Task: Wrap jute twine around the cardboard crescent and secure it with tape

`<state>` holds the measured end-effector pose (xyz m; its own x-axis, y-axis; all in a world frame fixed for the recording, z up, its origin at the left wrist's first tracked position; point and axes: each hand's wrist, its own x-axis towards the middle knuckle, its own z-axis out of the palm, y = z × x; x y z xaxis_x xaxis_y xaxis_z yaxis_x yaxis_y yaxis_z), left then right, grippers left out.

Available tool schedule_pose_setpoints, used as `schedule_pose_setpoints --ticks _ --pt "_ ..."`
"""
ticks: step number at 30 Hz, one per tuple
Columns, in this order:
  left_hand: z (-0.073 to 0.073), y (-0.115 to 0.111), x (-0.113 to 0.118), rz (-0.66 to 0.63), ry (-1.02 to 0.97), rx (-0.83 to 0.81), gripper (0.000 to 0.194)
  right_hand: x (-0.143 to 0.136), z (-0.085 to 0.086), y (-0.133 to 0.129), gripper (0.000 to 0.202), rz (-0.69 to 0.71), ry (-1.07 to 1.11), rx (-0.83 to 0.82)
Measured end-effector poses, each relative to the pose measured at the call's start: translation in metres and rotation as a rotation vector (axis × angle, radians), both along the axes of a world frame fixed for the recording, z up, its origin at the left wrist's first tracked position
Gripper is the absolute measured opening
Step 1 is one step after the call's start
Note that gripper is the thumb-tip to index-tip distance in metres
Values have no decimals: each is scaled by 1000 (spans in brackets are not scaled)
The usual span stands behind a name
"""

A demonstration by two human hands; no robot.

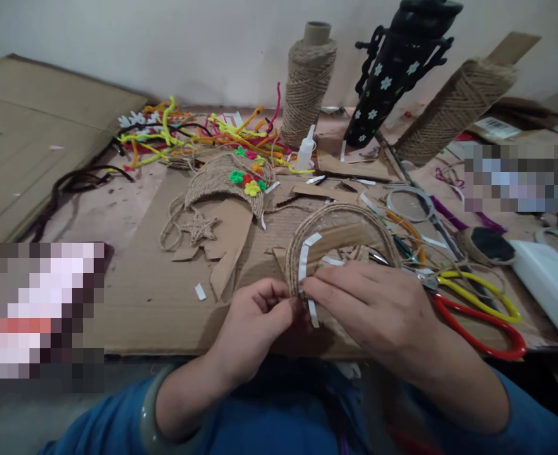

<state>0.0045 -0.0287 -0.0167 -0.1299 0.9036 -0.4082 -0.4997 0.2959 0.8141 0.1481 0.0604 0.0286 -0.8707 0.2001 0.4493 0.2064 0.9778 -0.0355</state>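
A twine-wrapped ring (294, 235) stands over the cardboard near the table's front edge. My left hand (260, 322) pinches the ring's lower left side between thumb and fingers. Close against it, my right hand (373, 303) has its fingertips closed on a white strip (303, 262) that runs along the inside of the ring. The lower part of the ring is hidden behind my hands. Further back lies a twine crescent (217, 174) with small green, red and yellow flowers, and a twine star (199, 228) is beside it.
Red-handled scissors (478, 328) and yellow-handled pliers (482, 294) lie right of my right hand. Behind are a twine spool (308, 82), a leaning spool (459, 104), a black vase (383, 79), a glue bottle (306, 151) and colourful pipe cleaners (169, 136). A white box (551, 284) sits far right.
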Motion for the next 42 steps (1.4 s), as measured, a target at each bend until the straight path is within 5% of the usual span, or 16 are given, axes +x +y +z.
schedule_pose_setpoints --ticks 12,22,26,33,42 --pt "1 0 -2 -18 45 -9 17 0 -2 4 29 16 -39 -60" --pt "6 3 0 50 14 19 13 10 -12 -1 13 -177 185 -209" --pt "5 2 1 69 -6 12 13 5 -22 -12 10 -258 261 -442" --pt "-1 -2 1 41 60 35 13 -8 -39 -21 15 -305 268 -1093" --pt "-2 -1 3 25 181 62 8 -9 -42 -23 9 -362 325 -1172"
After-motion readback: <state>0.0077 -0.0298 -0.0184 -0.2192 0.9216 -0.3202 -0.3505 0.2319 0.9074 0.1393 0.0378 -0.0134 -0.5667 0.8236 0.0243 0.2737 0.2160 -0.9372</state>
